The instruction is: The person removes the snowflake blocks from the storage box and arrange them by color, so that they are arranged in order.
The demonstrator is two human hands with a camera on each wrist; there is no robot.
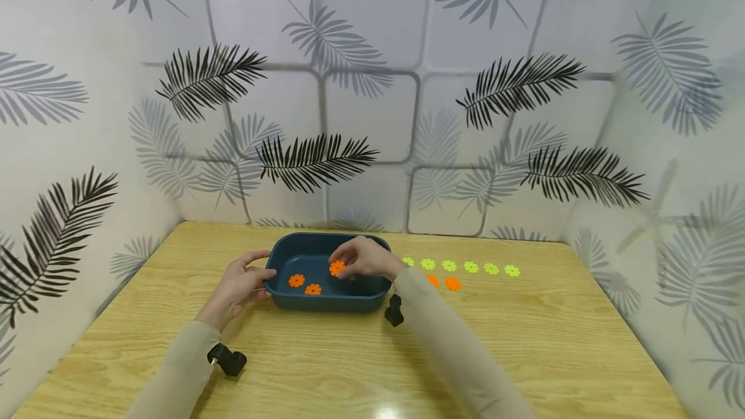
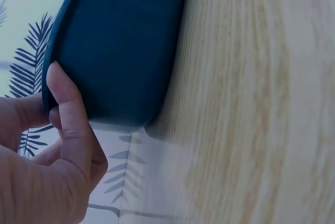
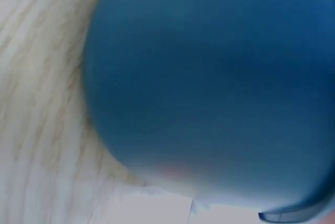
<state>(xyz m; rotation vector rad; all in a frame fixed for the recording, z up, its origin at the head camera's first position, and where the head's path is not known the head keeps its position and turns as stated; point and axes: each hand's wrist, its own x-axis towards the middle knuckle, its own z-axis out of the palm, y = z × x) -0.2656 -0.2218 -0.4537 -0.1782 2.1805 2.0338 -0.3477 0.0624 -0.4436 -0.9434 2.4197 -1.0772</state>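
A dark blue rectangular basin (image 1: 332, 303) stands near the back of the table. My left hand (image 1: 240, 286) grips its left rim, thumb over the edge; in the left wrist view that hand (image 2: 63, 145) has its fingers against the basin's wall (image 2: 120, 51). Over the basin's right half, my right hand (image 1: 363, 257) pinches an orange flower-shaped disc (image 1: 337, 268). Two more orange discs, a left one (image 1: 297, 280) and a nearer one (image 1: 313, 290), lie on the basin floor. In the right wrist view the basin's blurred outer wall (image 3: 209, 88) hides the fingers.
Right of the basin, several yellow-green flower-shaped discs (image 1: 471, 267) lie in a row on the wooden table (image 1: 541, 335). Two orange discs (image 1: 453, 284) lie in front of them, one partly covered by the right sleeve. A leaf-patterned wall (image 1: 372, 115) rises behind the table.
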